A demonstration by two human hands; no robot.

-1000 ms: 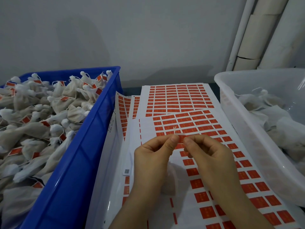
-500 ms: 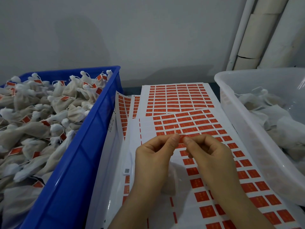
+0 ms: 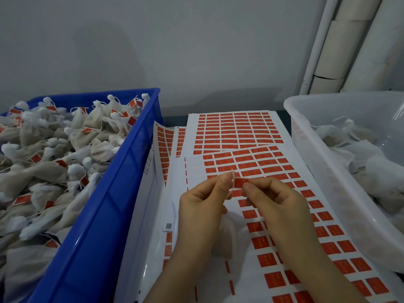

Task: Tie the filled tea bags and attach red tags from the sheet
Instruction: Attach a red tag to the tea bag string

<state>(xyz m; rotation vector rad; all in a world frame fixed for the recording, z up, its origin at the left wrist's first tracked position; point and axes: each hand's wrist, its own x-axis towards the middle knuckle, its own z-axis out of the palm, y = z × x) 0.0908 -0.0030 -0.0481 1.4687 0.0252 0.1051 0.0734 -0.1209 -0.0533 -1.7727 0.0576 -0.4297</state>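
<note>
left hand [image 3: 202, 206] pinching string [image 3: 233, 182] | right hand [image 3: 277, 204] pinching red tag [image 3: 241, 183] | both hovering over sheet [image 3: 284, 248]

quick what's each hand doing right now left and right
Left hand: fingers pinch the white string of a tea bag.
Right hand: fingers pinch a red tag at the string.
</note>
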